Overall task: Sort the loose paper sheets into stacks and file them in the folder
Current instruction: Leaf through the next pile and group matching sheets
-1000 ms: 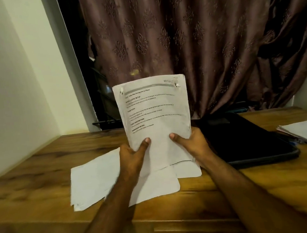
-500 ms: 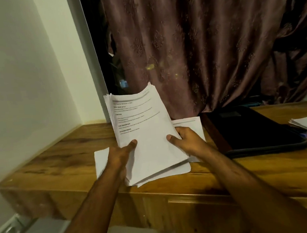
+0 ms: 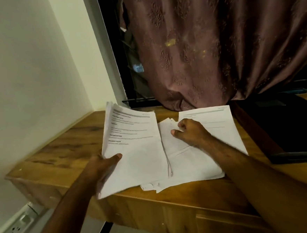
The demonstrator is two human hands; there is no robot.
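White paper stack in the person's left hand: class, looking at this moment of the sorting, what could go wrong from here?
1. The white paper stack is pinched at one corner by the left hand alone and overhangs the wooden desk's front edge; sheets may slip to the floor.
2. The right hand presses on the loose white sheets, whose corners poke past one another, so dragging could crease them.

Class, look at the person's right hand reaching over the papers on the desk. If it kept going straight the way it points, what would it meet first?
The right hand points up and left across the loose sheets. Going straight on, it would probably first meet the right edge of the paper stack held by the left hand, though depth is unclear.
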